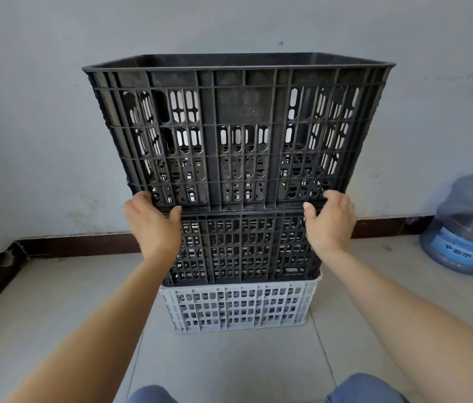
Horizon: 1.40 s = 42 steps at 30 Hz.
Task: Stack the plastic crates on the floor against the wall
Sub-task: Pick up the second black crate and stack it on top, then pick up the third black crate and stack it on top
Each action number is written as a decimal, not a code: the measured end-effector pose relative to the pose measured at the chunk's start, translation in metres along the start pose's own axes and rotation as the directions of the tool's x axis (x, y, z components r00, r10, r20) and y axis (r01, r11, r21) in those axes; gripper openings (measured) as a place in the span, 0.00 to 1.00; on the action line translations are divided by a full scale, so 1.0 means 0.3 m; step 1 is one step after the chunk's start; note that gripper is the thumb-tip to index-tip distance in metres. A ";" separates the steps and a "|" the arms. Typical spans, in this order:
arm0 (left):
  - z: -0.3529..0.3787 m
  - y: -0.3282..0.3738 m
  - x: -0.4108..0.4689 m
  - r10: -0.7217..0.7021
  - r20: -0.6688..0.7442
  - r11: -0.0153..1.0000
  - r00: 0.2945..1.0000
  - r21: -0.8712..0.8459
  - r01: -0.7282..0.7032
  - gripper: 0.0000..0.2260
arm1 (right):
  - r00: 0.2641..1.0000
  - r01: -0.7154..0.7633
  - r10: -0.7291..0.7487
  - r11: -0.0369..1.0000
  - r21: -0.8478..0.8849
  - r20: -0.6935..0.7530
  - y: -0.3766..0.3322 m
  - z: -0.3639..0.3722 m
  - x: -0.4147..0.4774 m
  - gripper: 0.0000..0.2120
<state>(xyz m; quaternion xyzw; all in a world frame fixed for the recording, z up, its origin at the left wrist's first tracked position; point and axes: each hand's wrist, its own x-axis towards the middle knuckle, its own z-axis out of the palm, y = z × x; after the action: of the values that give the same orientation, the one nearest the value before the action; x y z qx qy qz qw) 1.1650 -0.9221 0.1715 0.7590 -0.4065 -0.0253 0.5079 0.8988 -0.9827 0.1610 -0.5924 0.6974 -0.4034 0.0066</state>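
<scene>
Facing a pale wall (pixel 55 112) and a tiled floor (pixel 55 301), with a three-high stack standing close in front of that wall. Topping the stack, the top black crate (pixel 241 135), upright and open side up, bottom edge meeting the rim of the middle black crate (pixel 241 245); cannot tell whether fully seated. Sitting under both, the grey crate (pixel 238 309), flat on the tiles. Off to the right by the skirting, a blue water jug (pixel 464 228), well apart from the stack. Gripping the top black crate at its lower left corner with the left hand (pixel 153 225), fingers curled round the side, thumb on the front. Matching that at the lower right corner with the right hand (pixel 331 225), fingers hooked round the edge, thumb pressed on the front face.
</scene>
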 end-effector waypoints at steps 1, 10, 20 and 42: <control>0.009 0.039 -0.027 0.101 0.054 0.995 0.993 -0.006 -0.101 0.21 | 0.995 0.100 -0.100 0.995 -0.004 0.003 -0.022 -0.004 -0.009 0.19; -0.078 0.465 0.009 0.707 0.398 0.639 0.585 -0.005 -0.769 0.13 | 0.851 0.502 -0.464 0.856 -0.121 0.247 -0.290 -0.231 0.092 0.24; -0.442 1.046 0.225 0.638 0.531 0.620 0.558 0.075 -0.781 0.16 | 0.806 0.555 -0.448 0.800 -0.230 0.386 -0.702 -0.790 0.398 0.23; -1.164 2.052 0.279 0.689 0.649 0.183 0.323 0.275 -0.944 0.16 | 0.764 0.645 -0.464 0.577 -0.501 0.448 -1.246 -1.979 0.643 0.05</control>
<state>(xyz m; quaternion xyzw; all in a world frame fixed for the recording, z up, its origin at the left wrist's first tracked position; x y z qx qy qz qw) 1.0145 -0.8084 0.8588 0.5035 -0.8259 0.2456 0.0643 0.8590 -0.8037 0.8651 -0.7969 0.5590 -0.0430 -0.2251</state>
